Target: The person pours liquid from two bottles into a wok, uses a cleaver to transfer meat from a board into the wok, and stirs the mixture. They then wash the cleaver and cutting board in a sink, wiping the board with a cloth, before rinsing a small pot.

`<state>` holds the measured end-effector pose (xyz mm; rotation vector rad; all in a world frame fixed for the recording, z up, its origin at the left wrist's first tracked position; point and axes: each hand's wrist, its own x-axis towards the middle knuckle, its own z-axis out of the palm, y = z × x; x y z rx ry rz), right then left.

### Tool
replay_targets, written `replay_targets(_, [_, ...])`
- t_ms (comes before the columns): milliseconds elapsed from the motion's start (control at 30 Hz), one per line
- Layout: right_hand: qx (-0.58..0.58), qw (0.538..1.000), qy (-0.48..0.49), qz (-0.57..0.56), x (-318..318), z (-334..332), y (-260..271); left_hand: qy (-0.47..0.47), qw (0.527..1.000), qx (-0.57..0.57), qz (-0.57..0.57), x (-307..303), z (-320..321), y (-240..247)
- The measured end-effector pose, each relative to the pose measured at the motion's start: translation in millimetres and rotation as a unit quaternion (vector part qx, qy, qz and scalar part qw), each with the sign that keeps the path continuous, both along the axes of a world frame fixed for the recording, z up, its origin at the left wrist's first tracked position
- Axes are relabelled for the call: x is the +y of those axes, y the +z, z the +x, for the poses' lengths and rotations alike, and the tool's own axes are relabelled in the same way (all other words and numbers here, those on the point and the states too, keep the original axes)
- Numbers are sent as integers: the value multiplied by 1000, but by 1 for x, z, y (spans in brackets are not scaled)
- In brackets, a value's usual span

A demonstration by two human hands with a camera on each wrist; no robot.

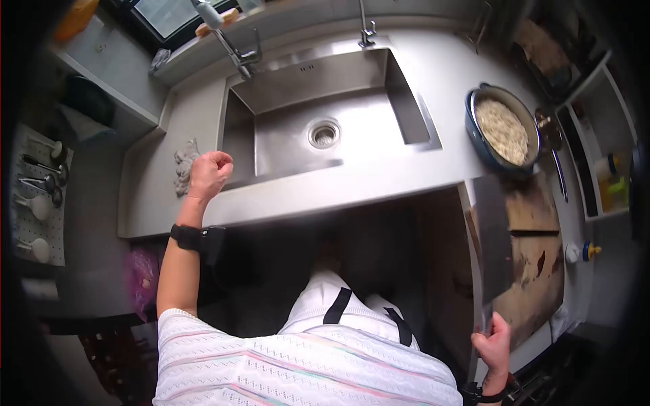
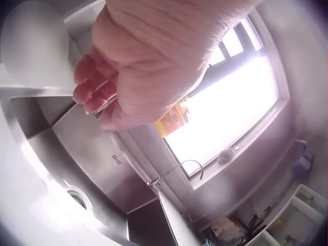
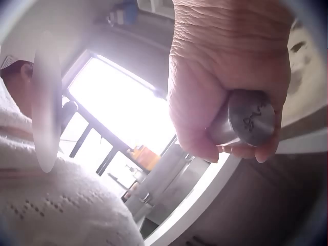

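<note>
My right hand (image 1: 493,342) grips the metal handle (image 3: 251,120) of a cleaver, its fingers wrapped round it. The broad dark blade (image 1: 494,250) points away from me, over the near edge of the wooden cutting boards (image 1: 538,271). My left hand (image 1: 211,174) hangs above the counter at the left front corner of the sink (image 1: 318,172), fingers loosely curled. A crumpled grey cloth (image 1: 184,166) lies just beside it, partly behind the hand. In the left wrist view a thin shiny edge shows between fingers and thumb; I cannot tell what it is.
A blue pot (image 1: 484,145) full of pale, grain-like food stands right of the sink. Two taps, one a tall faucet (image 1: 240,61), rise behind the basin. A ladle (image 1: 552,135) lies beside the pot. Utensils hang on a pegboard (image 1: 42,203) at left.
</note>
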<state>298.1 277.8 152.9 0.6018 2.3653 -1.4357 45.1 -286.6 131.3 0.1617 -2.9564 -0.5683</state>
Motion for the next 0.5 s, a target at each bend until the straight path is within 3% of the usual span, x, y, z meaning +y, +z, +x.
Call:
replay_targets(33, [4,1000,1,2,-9,-11,-3,10,998,-26,51,-1,-4,5])
replay_targets(100, [39,994,93,43,-52,-58,-3,19,993,-47,109,-10,-20,4])
replay_targets(133, [45,990,128,29,-73,-84,-6,-36,978,-80,190,-8,-26,-2])
replay_targets(233, [-13,985,166,-49,-160,-166,2,-160,892,-206,370,25,-31,-30])
replay_targets(300, [-40,972,211,-100,-212,-214,-18,-187,802,-319,468,55,-25,-35])
replay_targets(367, [-92,962,218,-133,-273,-258,-25,-145,712,-387,568,75,-23,-32])
replay_targets(433, [-85,949,259,-156,-322,-290,-34,-133,684,-373,613,71,-31,-51])
replay_targets(467, [-37,949,286,-126,-342,-302,-38,-40,665,-339,664,69,-37,-54])
replay_targets(500, [13,944,315,-97,-360,-310,-45,-8,659,-293,692,61,-45,-56])
